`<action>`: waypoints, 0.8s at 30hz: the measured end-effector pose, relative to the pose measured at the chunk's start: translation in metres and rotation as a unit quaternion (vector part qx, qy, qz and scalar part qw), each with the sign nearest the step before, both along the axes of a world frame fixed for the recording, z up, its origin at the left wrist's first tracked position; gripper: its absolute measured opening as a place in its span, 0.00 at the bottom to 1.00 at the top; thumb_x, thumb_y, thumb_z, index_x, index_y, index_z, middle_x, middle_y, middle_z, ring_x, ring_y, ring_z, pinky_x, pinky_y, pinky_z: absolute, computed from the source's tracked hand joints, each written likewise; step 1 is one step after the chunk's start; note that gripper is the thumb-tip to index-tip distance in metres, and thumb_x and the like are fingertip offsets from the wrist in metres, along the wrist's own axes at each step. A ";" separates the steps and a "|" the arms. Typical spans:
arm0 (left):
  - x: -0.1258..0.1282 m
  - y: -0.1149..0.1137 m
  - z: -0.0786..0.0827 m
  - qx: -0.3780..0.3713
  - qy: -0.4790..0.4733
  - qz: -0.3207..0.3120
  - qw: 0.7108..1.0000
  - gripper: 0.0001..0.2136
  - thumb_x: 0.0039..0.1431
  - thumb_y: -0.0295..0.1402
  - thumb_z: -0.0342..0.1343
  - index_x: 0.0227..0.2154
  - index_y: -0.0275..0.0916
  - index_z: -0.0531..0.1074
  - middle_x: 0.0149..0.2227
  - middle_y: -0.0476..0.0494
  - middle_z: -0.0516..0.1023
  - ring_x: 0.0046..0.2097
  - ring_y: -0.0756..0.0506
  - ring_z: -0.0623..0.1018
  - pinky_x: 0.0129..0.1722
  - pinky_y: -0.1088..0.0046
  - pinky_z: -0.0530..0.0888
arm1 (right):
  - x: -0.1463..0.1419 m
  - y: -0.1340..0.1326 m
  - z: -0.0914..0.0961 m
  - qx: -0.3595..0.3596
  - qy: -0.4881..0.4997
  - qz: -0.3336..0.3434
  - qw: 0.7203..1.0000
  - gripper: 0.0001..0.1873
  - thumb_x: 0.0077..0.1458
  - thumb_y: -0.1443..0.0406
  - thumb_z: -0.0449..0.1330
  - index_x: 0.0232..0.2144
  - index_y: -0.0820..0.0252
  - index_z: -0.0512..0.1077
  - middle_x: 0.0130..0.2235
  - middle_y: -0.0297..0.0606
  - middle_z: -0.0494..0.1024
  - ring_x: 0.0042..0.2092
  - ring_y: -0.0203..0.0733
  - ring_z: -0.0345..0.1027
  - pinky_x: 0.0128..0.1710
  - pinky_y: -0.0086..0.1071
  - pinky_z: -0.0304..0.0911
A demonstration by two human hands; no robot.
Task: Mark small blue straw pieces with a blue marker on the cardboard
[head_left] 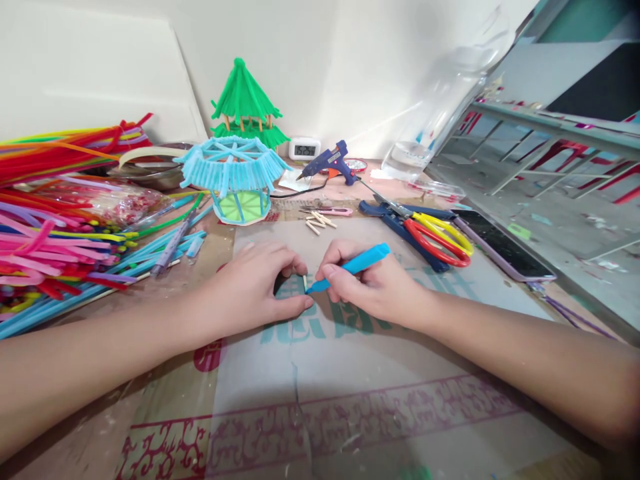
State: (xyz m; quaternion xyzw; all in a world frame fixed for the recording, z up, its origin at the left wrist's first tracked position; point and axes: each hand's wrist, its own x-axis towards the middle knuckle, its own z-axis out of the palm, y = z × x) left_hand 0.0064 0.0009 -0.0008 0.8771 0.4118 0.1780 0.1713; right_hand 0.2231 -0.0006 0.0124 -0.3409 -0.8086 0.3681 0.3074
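Observation:
Between the thumb and forefinger of my left hand (pixel 265 280) stands a short wooden stick (pixel 305 283), pinched at its two ends. My right hand (pixel 365 280) is closed round a blue marker (pixel 364 259), its tip touching or very close to the stick's lower end. Just beyond the hands lie several more short wooden sticks (pixel 320 221), beside pink-handled tweezers (pixel 333 211). Farther back stands a small pavilion model with a light blue pipe-cleaner roof (pixel 235 163), and behind it a green pointed roof (pixel 240 93).
Bundles of coloured pipe cleaners (pixel 55 247) fill the left side. A blue glue gun (pixel 330 162), a small digital clock (pixel 305 148) and a clear plastic bottle (pixel 413 150) stand at the back. Scissors (pixel 435 240) and a phone (pixel 503 245) lie to the right.

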 end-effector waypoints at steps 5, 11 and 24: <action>0.001 0.001 -0.001 -0.001 0.002 0.004 1.000 0.17 0.57 0.48 0.60 0.42 0.42 0.72 0.38 0.45 0.75 0.41 0.41 0.73 0.39 0.64 0.66 | -0.003 0.003 -0.002 0.009 0.008 -0.048 0.999 0.08 0.62 0.64 0.54 0.30 0.59 0.66 0.23 0.30 0.70 0.25 0.34 0.63 0.25 0.28 0.57; 0.000 0.001 -0.002 -0.004 -0.007 0.007 1.000 0.17 0.56 0.47 0.61 0.42 0.41 0.73 0.39 0.45 0.75 0.41 0.41 0.73 0.39 0.65 0.65 | -0.002 0.004 -0.002 0.012 0.003 -0.045 0.999 0.08 0.62 0.65 0.54 0.29 0.59 0.66 0.23 0.30 0.70 0.25 0.34 0.62 0.25 0.28 0.57; -0.001 0.004 -0.002 -0.013 -0.022 0.002 1.000 0.16 0.55 0.47 0.61 0.39 0.41 0.72 0.39 0.46 0.76 0.40 0.42 0.74 0.37 0.65 0.67 | -0.001 0.006 -0.003 0.017 0.003 -0.043 0.999 0.09 0.63 0.63 0.53 0.30 0.60 0.66 0.24 0.30 0.70 0.25 0.33 0.62 0.25 0.28 0.57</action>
